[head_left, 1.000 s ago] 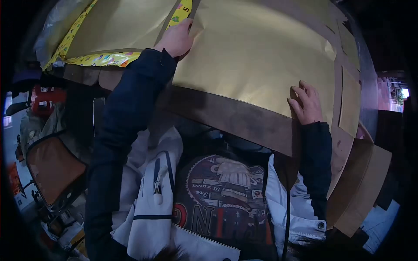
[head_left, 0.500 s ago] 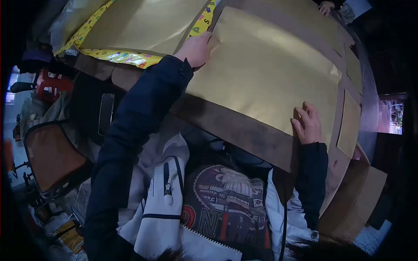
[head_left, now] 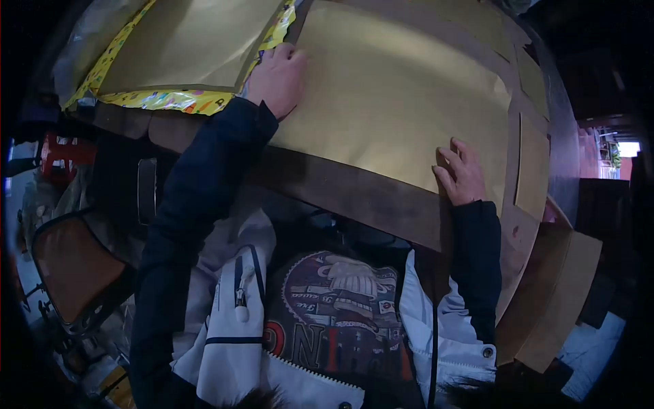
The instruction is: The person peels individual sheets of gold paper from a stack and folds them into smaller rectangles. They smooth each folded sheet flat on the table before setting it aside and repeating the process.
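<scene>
A large golden-brown paper sheet (head_left: pixel 388 95) lies on the dark table. My left hand (head_left: pixel 276 78) is at the sheet's left edge, close to a yellow patterned border (head_left: pixel 170 101) around another brown sheet (head_left: pixel 184 48). Its fingers are curled with the knuckles up, and the fingertips are hidden, so what they grip cannot be made out. My right hand (head_left: pixel 464 176) rests at the near right part of the large sheet, fingers spread and slightly bent.
Smaller brown pieces (head_left: pixel 531 163) lie on the right of the table. An open cardboard box (head_left: pixel 555 293) stands below its right edge. To the left are a brown-backed chair (head_left: pixel 78 269), a red stool (head_left: pixel 65 157) and a dark phone-like rectangle (head_left: pixel 147 191).
My left hand has turned and shifted left from the large sheet's edge towards the yellow border. The right hand keeps its place on the sheet. The whole view has shifted slightly.
</scene>
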`<control>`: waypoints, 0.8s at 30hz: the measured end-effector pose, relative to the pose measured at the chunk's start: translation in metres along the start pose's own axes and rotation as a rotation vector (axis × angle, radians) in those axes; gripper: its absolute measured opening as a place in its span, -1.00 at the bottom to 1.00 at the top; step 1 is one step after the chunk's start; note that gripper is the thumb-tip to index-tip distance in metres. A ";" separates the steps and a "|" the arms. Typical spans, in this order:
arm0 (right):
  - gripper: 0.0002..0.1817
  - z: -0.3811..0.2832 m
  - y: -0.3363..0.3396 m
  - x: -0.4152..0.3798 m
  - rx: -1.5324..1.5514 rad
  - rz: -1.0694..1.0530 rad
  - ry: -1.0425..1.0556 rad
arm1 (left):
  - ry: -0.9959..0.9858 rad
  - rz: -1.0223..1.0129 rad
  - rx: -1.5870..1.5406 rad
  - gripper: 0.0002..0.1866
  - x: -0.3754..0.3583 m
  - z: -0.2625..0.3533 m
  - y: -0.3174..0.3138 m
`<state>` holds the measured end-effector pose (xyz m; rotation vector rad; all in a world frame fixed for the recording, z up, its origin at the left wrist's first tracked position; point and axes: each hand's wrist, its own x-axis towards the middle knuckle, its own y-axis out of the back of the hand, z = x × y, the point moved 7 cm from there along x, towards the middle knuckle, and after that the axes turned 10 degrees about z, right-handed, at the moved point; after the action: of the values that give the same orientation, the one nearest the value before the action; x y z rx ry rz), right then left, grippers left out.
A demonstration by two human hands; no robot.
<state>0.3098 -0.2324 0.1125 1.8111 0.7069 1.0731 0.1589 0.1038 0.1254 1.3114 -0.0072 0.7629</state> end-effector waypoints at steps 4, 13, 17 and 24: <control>-0.61 -0.005 0.004 0.000 -0.041 0.014 0.026 | -0.282 -0.047 -0.209 -0.67 -0.039 0.072 0.011; -0.52 -0.100 -0.025 0.025 0.111 0.035 0.122 | -0.493 -0.073 -0.193 -0.57 -0.067 0.100 -0.010; -0.42 -0.078 -0.041 0.005 -0.016 -0.016 0.033 | -0.476 -0.092 -0.121 -0.50 -0.069 0.096 -0.012; -0.35 0.044 0.017 -0.065 -0.272 -0.043 -0.405 | -0.473 -0.118 -0.133 -0.50 -0.070 0.094 -0.014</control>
<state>0.3191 -0.3093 0.0927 1.6947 0.3361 0.7023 0.1509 -0.0131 0.1113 1.3253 -0.3506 0.3340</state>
